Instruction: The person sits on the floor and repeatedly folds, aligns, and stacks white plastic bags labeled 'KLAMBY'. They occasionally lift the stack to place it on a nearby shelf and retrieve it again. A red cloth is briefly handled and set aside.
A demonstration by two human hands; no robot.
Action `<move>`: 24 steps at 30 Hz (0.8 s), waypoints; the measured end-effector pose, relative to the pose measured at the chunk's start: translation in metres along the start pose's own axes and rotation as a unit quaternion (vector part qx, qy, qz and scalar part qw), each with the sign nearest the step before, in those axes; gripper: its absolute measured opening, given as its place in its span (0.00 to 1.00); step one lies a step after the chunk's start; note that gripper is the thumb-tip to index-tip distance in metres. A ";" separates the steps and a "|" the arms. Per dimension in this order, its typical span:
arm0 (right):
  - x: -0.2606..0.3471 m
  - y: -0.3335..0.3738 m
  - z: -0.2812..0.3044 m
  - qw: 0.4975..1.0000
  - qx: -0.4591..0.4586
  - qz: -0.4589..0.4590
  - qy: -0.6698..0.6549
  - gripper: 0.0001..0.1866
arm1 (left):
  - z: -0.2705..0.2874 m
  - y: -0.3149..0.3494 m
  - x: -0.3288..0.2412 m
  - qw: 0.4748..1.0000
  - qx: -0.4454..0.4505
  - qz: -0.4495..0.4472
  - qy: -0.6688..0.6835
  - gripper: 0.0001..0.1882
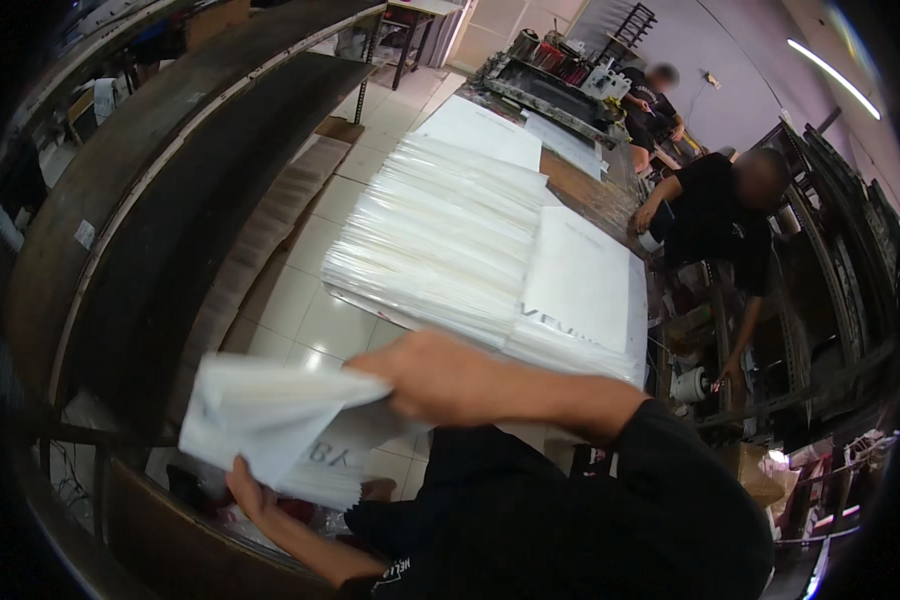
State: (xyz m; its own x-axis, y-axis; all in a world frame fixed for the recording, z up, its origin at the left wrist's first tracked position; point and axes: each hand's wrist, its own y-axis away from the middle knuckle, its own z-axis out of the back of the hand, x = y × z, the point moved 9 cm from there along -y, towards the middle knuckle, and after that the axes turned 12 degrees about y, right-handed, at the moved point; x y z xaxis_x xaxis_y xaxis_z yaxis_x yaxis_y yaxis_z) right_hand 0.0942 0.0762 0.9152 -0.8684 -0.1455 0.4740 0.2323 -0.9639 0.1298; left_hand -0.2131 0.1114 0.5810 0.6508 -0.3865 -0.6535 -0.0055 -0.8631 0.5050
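My left hand (pixel 252 490) grips the lower edge of a stack of white plastic bags (pixel 235 415) with dark print, held up at the lower left. At the stack's upper right, my right hand (pixel 432 375) is closed on a corner of the top bag, which is folded over and smeared by motion. Beyond my hands, many overlapping white plastic bags (pixel 440 235) lie in layered rows on a table. A flat printed bag (pixel 582 265) lies on the right side of that spread.
Dark shelving (pixel 200 180) runs along the left, above a tiled floor (pixel 315 325). One person (pixel 720 215) leans at the table's right side, and another person (pixel 650 105) is farther back. Metal racks (pixel 830 230) line the right. Cans (pixel 530 45) stand at the far end.
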 end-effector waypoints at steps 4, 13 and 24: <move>-0.047 0.061 0.141 0.993 -0.110 0.029 0.037 0.19 | -0.124 0.078 -0.045 0.998 0.024 -0.048 -0.027 0.31; -0.258 0.135 0.324 0.976 -0.024 -0.134 0.170 0.15 | -0.368 0.241 0.084 0.982 0.151 0.071 0.087 0.25; -0.538 0.159 0.305 0.936 -0.009 -0.205 0.287 0.21 | -0.516 0.277 0.280 0.975 0.109 0.141 0.135 0.23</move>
State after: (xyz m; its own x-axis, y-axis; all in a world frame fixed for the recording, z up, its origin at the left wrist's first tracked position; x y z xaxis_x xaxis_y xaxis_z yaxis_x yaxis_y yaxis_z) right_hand 0.7320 0.0694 0.9466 -0.9763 0.1473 -0.1586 -0.1754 -0.9678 0.1806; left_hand 0.3596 -0.0677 0.8288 0.7761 -0.5436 -0.3198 -0.3542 -0.7952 0.4921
